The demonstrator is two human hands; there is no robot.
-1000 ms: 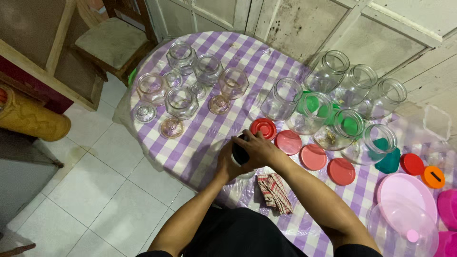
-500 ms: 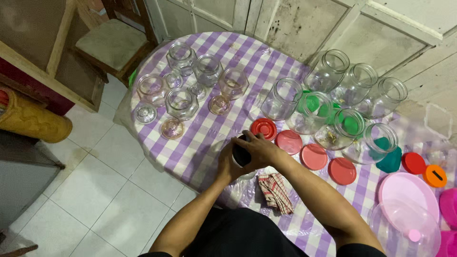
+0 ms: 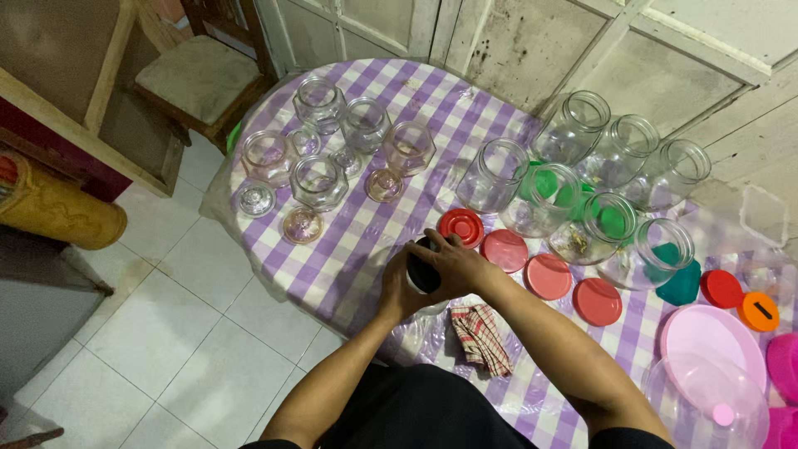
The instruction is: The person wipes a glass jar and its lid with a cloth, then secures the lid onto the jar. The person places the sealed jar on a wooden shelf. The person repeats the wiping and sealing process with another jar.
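**Hands closed on a small jar at the near bench edge**

Right hand (image 3: 455, 268) sits curled over the top of a small jar (image 3: 422, 274), fingers wrapped around its dark upper part. Left hand (image 3: 394, 291) grips the same jar from the side and below. I note both hands closed on it, touching each other across it. The jar is held just above the near edge of the bench (image 3: 349, 249), which carries a purple-and-white checked cloth. I cannot tell whether the dark part is a lid or the contents.

Just beside the hands, on the near side, lies a red checked rag (image 3: 480, 334). Just beyond the right hand is a red lid (image 3: 460, 226), first in a row of flat red and pink lids running to the right (image 3: 549, 275). Behind that row stand tall clear jars (image 3: 492, 173), open-mouthed, some with green lids showing through the glass.

At the far left of the bench is a cluster of faceted glass jars (image 3: 317, 181) with their glass stoppers set beside them. A pink plastic bowl (image 3: 713, 336) sits at the right edge.
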